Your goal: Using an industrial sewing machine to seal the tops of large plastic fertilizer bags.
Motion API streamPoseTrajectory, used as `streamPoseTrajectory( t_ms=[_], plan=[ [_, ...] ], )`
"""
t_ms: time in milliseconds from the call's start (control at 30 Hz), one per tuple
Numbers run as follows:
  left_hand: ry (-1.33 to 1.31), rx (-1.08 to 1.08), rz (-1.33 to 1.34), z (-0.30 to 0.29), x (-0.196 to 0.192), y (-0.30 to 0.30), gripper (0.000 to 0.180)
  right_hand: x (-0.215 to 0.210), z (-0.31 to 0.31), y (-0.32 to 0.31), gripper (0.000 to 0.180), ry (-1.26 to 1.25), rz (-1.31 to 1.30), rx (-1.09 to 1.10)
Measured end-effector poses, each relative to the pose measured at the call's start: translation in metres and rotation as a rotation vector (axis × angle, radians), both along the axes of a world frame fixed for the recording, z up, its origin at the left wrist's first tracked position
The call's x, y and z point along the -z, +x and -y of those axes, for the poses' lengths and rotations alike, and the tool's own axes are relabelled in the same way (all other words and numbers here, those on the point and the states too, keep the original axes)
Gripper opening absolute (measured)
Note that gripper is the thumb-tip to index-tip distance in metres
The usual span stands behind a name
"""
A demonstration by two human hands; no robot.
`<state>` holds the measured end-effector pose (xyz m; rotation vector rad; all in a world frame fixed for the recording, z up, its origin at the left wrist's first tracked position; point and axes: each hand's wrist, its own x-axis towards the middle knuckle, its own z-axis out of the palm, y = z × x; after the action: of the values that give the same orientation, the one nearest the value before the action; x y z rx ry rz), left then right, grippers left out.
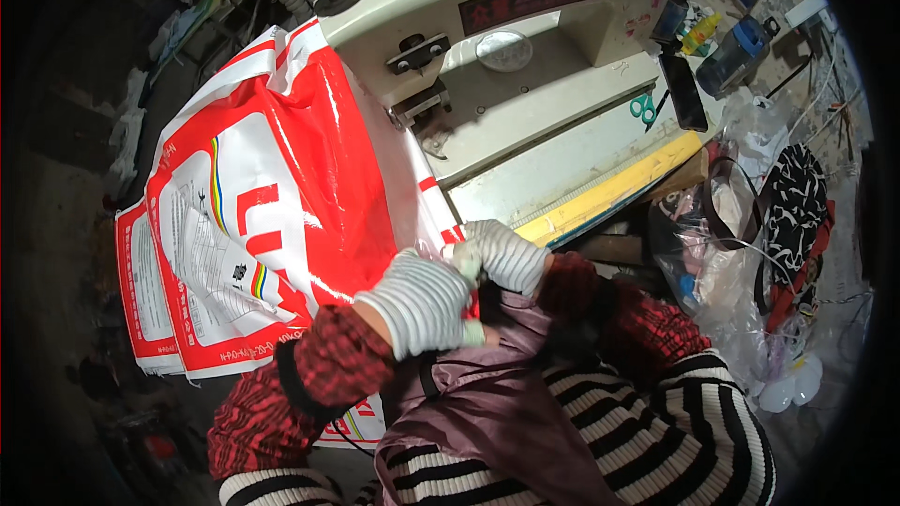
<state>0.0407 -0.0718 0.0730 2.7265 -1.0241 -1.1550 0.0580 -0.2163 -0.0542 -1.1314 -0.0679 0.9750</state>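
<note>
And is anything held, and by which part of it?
Probably the bag, by its lower right edge, where left hand and right hand meet; grip blurred.

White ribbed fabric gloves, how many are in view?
2: one glove on the left hand, the other glove on the right hand, slightly higher in the picture. Others may be hidden.

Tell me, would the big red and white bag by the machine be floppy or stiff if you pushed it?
The bag would probably bend and flop, since it already has creases and folds. It might feel a bit slippery, because its red parts look shiny.
</note>
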Motion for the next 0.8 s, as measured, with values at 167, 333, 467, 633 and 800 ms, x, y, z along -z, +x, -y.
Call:
streamPoseTrajectory(
  t_ms=[167, 333, 467, 633, 800],
  plan=[
    [0.062, 0.253, 0.209, 0.014, -0.033, -0.036, 0.034, 0.021, -0.011, 0.003, 0.028, -0.489, 0.687, 0.017],
    [0.084, 0.084, 0.184, 0.014, 0.010, -0.019, 0.036, 0.010, -0.033, 0.040, 0.038, -0.759, 0.782, -0.098],
    [-0.016, 0.003, 0.433, 0.009, 0.053, 0.023, 0.028, 0.016, -0.031, 0.067, 0.042, -0.711, 0.708, -0.048],
    [-0.226, -0.363, 0.443, -0.044, 0.060, 0.068, 0.024, -0.006, -0.026, 0.075, 0.035, -0.364, 0.171, -0.169],
    [-0.049, -0.790, 0.547, -0.081, 0.086, 0.116, 0.024, -0.054, -0.039, 0.066, 0.026, -0.275, 0.424, -0.100]
  ],
)
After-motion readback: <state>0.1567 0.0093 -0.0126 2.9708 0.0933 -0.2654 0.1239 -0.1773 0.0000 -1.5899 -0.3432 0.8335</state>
